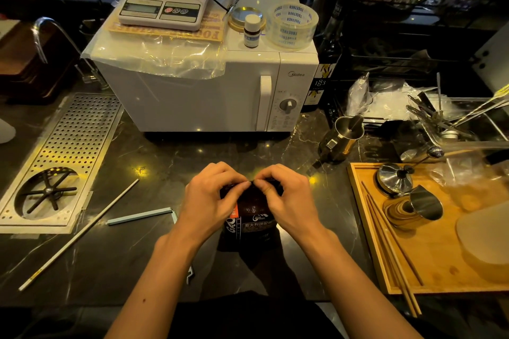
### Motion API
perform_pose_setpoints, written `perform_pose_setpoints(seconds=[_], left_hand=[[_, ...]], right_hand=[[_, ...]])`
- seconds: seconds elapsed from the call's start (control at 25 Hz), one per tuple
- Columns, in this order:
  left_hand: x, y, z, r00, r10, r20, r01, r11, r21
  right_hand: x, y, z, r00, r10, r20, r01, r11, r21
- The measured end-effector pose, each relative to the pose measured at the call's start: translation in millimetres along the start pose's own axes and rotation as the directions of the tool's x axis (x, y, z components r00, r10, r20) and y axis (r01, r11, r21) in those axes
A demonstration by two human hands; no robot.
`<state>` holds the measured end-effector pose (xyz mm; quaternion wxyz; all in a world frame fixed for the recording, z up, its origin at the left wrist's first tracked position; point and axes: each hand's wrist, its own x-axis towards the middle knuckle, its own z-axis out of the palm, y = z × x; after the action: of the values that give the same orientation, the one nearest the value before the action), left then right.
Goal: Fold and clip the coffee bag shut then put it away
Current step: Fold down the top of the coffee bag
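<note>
A dark coffee bag [252,224] with white lettering stands on the black marble counter, near the front edge at the centre. My left hand [213,197] and my right hand [287,199] both pinch the bag's top edge, thumbs and forefingers meeting over its middle. The top of the bag is mostly hidden under my fingers. A pale blue-grey clip bar [140,216] lies flat on the counter to the left of the bag. A long thin white rod [80,234] lies slanted beside it.
A white microwave [209,91] stands behind the bag, with a scale [165,5], tape roll and small bottle on top. A perforated metal drain tray [60,157] sits at left. A wooden tray [429,231] with metal jugs and chopsticks sits at right, and a steel pitcher [343,137] behind it.
</note>
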<state>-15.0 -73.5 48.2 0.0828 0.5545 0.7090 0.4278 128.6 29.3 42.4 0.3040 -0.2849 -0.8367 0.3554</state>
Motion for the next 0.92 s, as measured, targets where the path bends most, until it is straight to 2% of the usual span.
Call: perform_pose_setpoints(seconds=[0.28, 0.44, 0.52, 0.84, 0.92], left_hand=[[2.6, 0.5, -3.8, 0.999, 0.042, 0.018, -0.043, 0.999, 0.031], [1.0, -2.8, -9.4, 1.000, 0.016, 0.005, -0.016, 1.000, -0.003], [-2.3, -7.5, -14.8, 0.999, -0.029, -0.026, 0.027, 0.999, -0.047], [-5.9, -11.9, -16.3, 0.997, -0.073, -0.010, 0.071, 0.992, -0.106], [-5.6, -12.5, -16.4, 0.997, -0.072, -0.001, 0.072, 0.991, -0.115]], right_hand=[[3.4, 2.0, -16.8, 0.990, -0.028, 0.139, 0.024, 0.999, 0.028], [2.3, 2.4, -10.7, 0.998, 0.001, 0.063, 0.001, 1.000, -0.029], [2.9, 3.7, -11.2, 0.999, 0.023, 0.039, -0.024, 1.000, 0.007], [3.9, 9.7, -27.3, 0.991, 0.075, 0.109, -0.085, 0.992, 0.095], [2.6, 10.8, -27.3, 0.995, 0.090, 0.049, -0.094, 0.992, 0.083]])
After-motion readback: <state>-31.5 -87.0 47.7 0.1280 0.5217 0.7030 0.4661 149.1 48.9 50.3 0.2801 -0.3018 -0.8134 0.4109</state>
